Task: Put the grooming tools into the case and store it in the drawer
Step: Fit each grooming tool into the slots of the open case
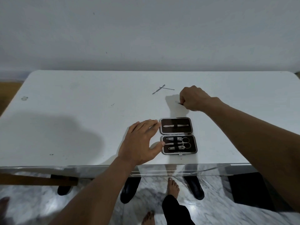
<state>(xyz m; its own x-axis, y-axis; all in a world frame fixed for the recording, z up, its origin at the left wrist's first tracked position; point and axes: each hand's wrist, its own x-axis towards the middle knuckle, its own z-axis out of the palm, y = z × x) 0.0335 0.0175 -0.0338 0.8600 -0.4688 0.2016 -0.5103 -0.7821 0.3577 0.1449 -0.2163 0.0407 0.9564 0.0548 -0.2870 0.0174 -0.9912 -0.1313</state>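
A small dark case (178,136) lies open on the white table (81,111) near its front edge. One slim metal tool is strapped in its far half. Clippers and scissors (180,143) fill the near half. My left hand (142,142) rests flat against the case's left side, fingers spread. Behind the case, my right hand (193,99) is closed with its fingertips pinching a small thin tool (178,102) on the tabletop. Two thin metal tools (162,89) lie crossed farther back.
A plain wall rises behind the table. A clear panel (178,171) runs along the table's front edge. Below it are marble floor, dark slippers (129,189), bare feet and a wooden piece (32,179) at the left.
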